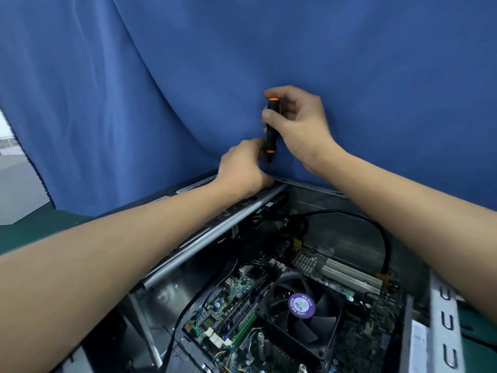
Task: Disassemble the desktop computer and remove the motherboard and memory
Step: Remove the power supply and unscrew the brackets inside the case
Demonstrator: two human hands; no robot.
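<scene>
Motherboard (236, 290), seated in my open case (336, 238) with memory (242, 323) upright in its slots beside the fan (301, 305): neither is out, so I judge the task early. Farther back, at the case's far corner, my left hand (242, 168) pinches the screwdriver (272, 125) low down while my right hand (298, 122) grips its handle, tool upright.

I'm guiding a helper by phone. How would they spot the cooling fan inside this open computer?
Start at the open metal case, then find the green motherboard on its floor. Beside the memory sticks sits a square black fan. Only the fan carries a round purple sticker on its hub.
</scene>
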